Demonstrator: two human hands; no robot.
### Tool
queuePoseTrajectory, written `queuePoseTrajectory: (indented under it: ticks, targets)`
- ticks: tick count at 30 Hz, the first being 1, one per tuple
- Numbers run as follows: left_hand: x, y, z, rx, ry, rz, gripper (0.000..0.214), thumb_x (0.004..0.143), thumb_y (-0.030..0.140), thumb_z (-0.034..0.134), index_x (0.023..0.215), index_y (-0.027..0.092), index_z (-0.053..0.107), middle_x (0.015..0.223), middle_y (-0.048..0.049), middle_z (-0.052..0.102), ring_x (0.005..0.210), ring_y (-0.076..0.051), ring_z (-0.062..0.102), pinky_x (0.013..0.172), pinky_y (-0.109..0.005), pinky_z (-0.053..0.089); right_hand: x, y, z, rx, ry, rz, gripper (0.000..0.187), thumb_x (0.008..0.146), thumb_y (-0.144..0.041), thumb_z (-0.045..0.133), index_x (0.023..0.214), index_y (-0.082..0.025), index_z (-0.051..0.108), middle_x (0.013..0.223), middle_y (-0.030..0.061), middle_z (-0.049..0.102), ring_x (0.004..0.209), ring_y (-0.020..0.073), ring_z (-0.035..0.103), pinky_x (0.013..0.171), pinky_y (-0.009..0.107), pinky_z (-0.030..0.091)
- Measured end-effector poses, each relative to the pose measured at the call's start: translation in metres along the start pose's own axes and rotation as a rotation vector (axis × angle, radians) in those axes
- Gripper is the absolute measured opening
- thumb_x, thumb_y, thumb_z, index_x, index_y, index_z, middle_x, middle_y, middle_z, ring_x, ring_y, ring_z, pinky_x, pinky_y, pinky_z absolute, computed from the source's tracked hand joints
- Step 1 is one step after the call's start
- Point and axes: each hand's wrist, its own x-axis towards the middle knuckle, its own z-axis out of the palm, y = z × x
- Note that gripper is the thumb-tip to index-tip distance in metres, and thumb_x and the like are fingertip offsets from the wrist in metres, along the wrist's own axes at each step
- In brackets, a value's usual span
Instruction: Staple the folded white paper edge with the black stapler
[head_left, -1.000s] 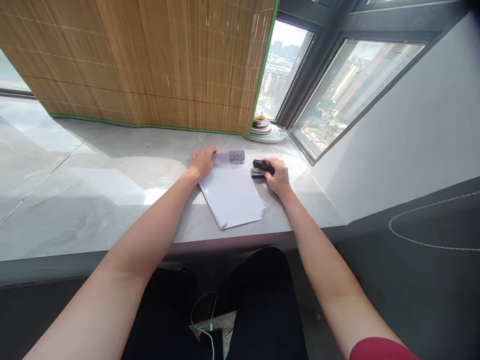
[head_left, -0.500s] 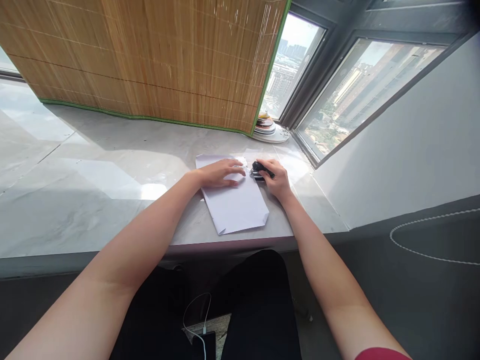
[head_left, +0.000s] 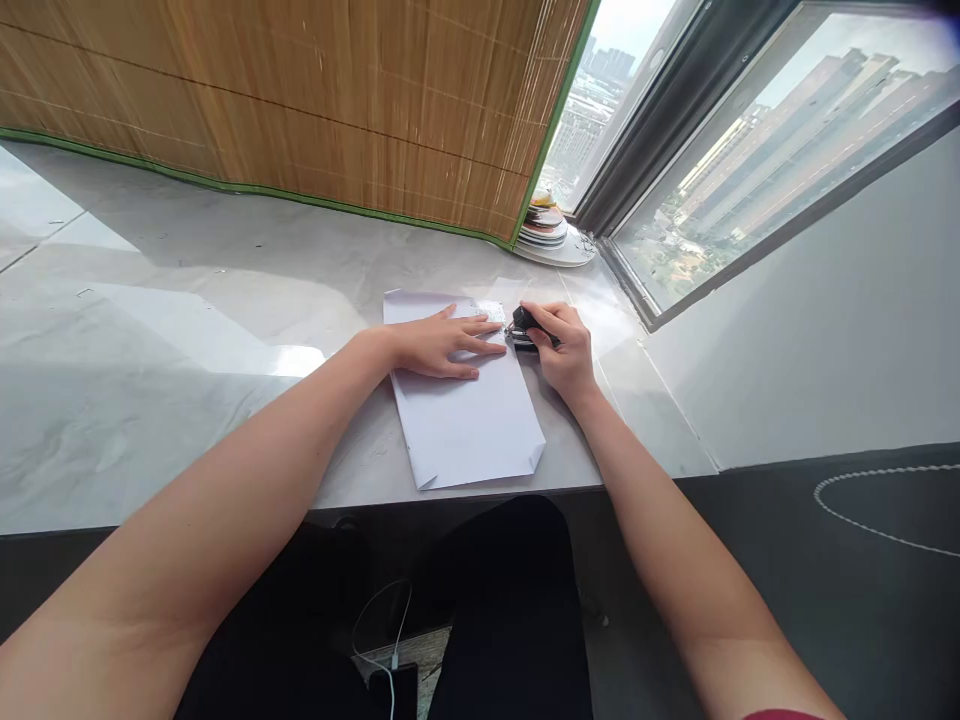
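Note:
White paper [head_left: 472, 430] with folded lower corners lies on the pale marbled sill. My left hand [head_left: 446, 343] rests flat on its upper part, fingers spread toward the right edge. A black stapler [head_left: 525, 330] is gripped in my right hand [head_left: 566, 350], its jaw end at the paper's right edge, close to my left fingertips. Whether the paper sits between its jaws is too small to tell. Just above my left fingers, a small speckled bright patch [head_left: 491, 315] shows near the top right of the paper.
A bamboo blind [head_left: 300, 90] with green edging hangs over the back of the sill [head_left: 187, 400]. Stacked plates [head_left: 551, 240] stand in the window corner. A white wall [head_left: 810, 300] bounds the right side. Below the front edge, a white cable [head_left: 390, 670] plugs into a dark device.
The view has shifted a little. My left fingers have spread and lie flatter on the paper. The stapler stays in my right hand at the paper's right edge.

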Motion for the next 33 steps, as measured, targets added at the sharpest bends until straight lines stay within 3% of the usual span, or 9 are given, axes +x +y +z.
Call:
queuePoseTrajectory:
  ticks: [11,33]
  targets:
    - [0.0005,-0.0006,-0.0010,0.010,-0.011,-0.012,0.063,0.102,0.062,0.059,0.162,0.044,0.054,0.181,0.0013,0.030,0.170,-0.037,0.016,0.135,-0.064,0.004,-0.0009,-0.0054,0.0067,-0.082,-0.016,-0.041,0.045,0.103,-0.024,0.059,0.139,-0.046,0.073,0.113,0.0065,0.068,0.110,0.0309,0.063,0.105,0.061,0.052]
    - [0.0003,-0.0007,-0.0022,-0.005,-0.017,-0.039,0.065,0.100,0.063,0.062,0.161,0.044,0.055,0.181,0.0033,0.030,0.169,-0.037,0.019,0.135,-0.062,0.003,-0.0013,-0.0074,0.0100,-0.177,-0.036,-0.066,0.046,0.101,-0.024,0.058,0.139,-0.045,0.074,0.111,0.0059,0.067,0.108,0.0308,0.060,0.104,0.060,0.047]
